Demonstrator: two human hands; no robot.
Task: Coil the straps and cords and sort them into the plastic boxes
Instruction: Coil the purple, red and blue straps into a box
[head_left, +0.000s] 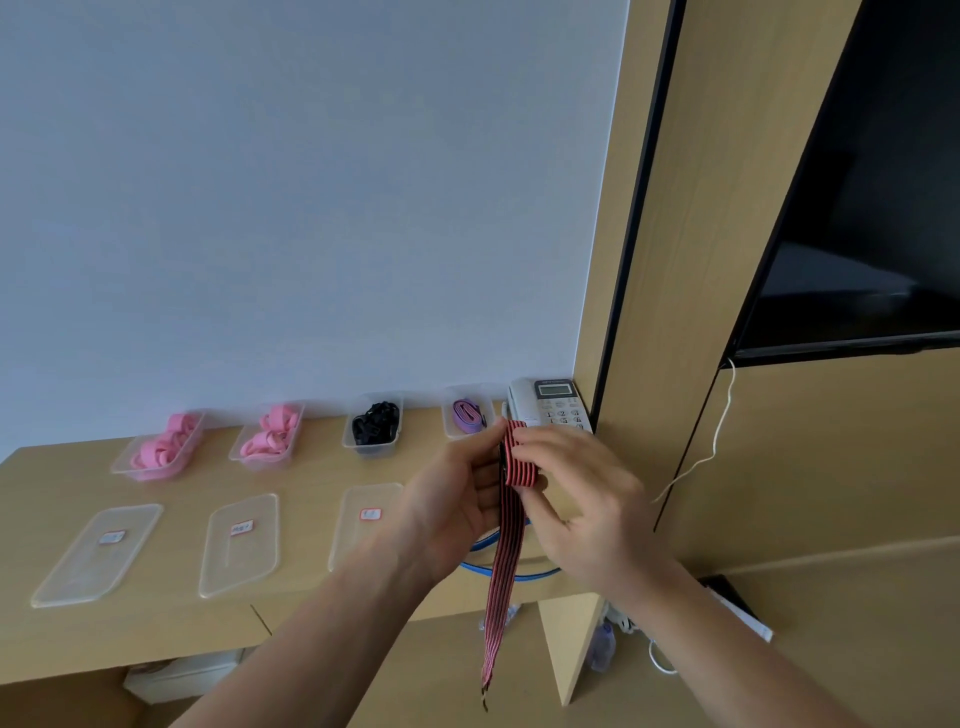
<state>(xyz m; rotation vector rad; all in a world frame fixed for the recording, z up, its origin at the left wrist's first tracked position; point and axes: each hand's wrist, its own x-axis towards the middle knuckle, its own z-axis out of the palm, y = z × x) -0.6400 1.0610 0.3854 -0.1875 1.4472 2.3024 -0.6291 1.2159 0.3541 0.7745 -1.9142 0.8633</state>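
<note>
A red strap with black stripes (501, 566) is partly wound into a flat coil above the desk, and its loose tail hangs down past the desk's front edge. My left hand (457, 499) grips the coil from the left. My right hand (576, 493) pinches the coil from the right, fingers laid over its top. Along the back stand plastic boxes: two with pink straps (161, 447) (270, 436), one with black cords (375, 423), one with a purple strap (467, 415).
Three clear lids (98, 553) (241, 543) (366, 519) with small labels lie in front of the boxes on the wooden desk (171, 634). A white telephone (550, 405) sits at the back right corner. A blue cable (511, 571) loops under my hands. A dark screen (878, 208) hangs at right.
</note>
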